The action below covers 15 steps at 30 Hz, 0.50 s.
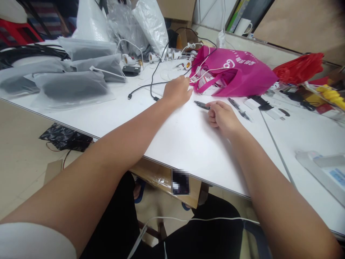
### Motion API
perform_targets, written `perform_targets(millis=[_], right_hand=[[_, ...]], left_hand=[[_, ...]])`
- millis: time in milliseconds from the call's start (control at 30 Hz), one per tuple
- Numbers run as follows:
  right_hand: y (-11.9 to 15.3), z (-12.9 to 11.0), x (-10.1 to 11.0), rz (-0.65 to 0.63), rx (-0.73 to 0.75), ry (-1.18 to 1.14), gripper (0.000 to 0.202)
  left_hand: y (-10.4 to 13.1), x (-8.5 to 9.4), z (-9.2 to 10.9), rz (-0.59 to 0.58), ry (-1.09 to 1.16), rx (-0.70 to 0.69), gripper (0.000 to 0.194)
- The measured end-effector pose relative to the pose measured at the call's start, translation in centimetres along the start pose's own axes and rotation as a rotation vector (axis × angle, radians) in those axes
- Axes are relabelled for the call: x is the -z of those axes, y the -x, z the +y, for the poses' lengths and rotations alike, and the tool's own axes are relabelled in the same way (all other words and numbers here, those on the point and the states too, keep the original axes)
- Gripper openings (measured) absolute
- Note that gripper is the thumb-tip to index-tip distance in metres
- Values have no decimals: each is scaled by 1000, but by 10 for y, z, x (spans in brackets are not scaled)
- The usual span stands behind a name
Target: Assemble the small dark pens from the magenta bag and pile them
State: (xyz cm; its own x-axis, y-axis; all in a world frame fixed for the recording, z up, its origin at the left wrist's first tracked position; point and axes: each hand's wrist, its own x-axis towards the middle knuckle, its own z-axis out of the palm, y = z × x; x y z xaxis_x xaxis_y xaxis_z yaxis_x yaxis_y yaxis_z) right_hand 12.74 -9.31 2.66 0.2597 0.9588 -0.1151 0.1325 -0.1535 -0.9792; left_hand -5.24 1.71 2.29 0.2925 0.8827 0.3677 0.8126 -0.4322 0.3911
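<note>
My right hand [222,117] is closed on a dark pen [201,104], whose tip points left just above the white table [185,133]. A second pen [239,109] lies to the right of that hand. My left hand [176,91] rests farther left on the tabletop, its fingers curled and their tips hidden, so what they hold I cannot make out. A black cable [147,86] runs up to this hand, and one plug end lies beside the wrist. White cords [201,70] pass just beyond the knuckles toward a magenta bag [248,77].
Grey frosted pouches [72,88] are stacked at the left. White lamp sockets [153,57] and plastic bags [151,25] stand behind. A red plastic bag [299,68] lies at the right, above small loose parts. The table's front edge crosses before my lap.
</note>
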Motion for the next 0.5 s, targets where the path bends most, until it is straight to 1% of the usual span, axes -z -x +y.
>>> perform_targets(millis=[67,100,133,167,233,300,367,400,500], right_hand=[[-3,1,0,43,0,-48,24],[-5,1,0,74,-3,-72,25],[-6,-1,0,111,-10,-97,26],[-7,-3,0,150,-19,-127,28],[-8,-8,1,233,-41,-210,30],[-10,-10,5,279,-55,-318,34],[-14,-8,9,256,-34,-402,37],[-16,-6,11,222,-11,-423,38],[-23,3,13,47,56,-419,36]], left_hand=[[-2,3,2,120,56,-104,30],[-1,5,4,154,96,-175,31],[2,5,8,165,141,-251,30],[6,4,12,152,188,-329,28],[18,0,25,70,263,-465,22],[29,-7,39,-22,316,-559,26],[38,-15,51,-90,341,-627,33],[41,-18,55,-103,346,-644,31],[40,-25,60,-83,356,-642,24]])
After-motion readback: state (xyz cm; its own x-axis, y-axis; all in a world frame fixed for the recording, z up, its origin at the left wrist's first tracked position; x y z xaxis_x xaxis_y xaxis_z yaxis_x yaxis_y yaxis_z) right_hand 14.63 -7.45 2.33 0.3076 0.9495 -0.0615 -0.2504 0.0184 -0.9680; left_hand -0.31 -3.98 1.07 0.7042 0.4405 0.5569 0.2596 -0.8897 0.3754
